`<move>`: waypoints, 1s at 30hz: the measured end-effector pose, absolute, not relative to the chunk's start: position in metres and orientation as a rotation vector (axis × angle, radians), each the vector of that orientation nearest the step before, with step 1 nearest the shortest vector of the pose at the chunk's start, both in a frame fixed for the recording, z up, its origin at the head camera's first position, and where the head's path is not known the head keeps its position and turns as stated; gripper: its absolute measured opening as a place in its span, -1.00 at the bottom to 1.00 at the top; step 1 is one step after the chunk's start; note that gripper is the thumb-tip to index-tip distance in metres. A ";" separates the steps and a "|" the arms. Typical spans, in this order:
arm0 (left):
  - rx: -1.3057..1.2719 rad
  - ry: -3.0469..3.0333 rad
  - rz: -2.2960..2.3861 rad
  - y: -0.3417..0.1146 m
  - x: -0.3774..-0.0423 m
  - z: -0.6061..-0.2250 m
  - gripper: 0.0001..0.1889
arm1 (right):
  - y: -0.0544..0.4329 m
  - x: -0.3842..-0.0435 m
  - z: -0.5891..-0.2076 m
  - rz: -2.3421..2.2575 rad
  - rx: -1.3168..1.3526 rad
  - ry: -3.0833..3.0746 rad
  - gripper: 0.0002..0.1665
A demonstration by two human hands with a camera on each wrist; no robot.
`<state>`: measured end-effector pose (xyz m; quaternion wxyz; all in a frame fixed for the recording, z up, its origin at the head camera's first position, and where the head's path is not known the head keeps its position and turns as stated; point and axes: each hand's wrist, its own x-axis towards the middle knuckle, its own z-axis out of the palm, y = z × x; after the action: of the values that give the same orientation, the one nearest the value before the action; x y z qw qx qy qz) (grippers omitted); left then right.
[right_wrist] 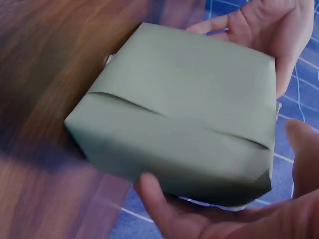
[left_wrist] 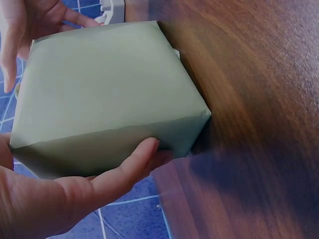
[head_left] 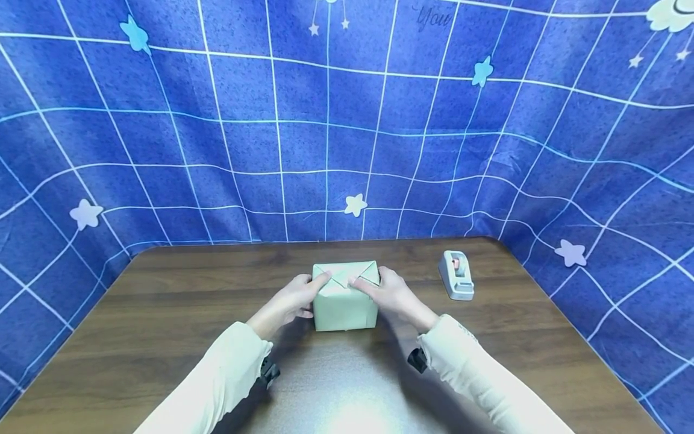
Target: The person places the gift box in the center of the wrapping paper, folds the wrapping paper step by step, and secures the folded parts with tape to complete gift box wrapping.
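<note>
A box wrapped in pale green paper (head_left: 345, 310) stands on the table in the head view, held between both hands. Folded triangular flaps meet on its top. My left hand (head_left: 295, 298) grips the left side, thumb on the top flaps; in the left wrist view the left hand's fingers (left_wrist: 124, 172) lie along the box's side. On the opposite side my right hand (head_left: 396, 294) holds the box, its thumb pressing the flap near the middle. A smooth face of the wrapped box (right_wrist: 189, 84) with a paper seam fills much of the right wrist view.
A white tape dispenser (head_left: 458, 276) with a roll in it stands to the right of the box on the brown wooden table (head_left: 206, 283). A blue curtain (head_left: 303, 144) with white grid lines and stars hangs behind the table and along its sides.
</note>
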<state>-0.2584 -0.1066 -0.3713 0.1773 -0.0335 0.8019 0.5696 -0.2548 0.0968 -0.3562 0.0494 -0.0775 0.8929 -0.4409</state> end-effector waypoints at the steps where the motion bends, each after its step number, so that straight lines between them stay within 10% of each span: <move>1: -0.104 2.270 1.611 -0.106 -0.259 -0.372 -0.33 | 0.095 -0.254 -0.355 -1.335 -0.236 2.744 -0.43; 10: -0.139 2.280 1.599 -0.104 -0.256 -0.372 -0.30 | 0.086 -0.250 -0.356 -1.230 -0.153 2.861 0.11; 20: -0.137 2.288 1.545 -0.104 -0.252 -0.368 -0.31 | 0.098 -0.257 -0.357 -1.466 -0.169 2.637 -0.42; 30: 0.080 2.379 1.671 -0.101 -0.250 -0.372 -0.43 | 0.100 -0.256 -0.360 -1.557 -0.242 2.750 -0.47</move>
<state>-0.2499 -0.1013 -0.3716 0.1165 0.0273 0.8124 0.5706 -0.2557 0.1002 -0.3595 -0.0140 -0.0763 0.8676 -0.4912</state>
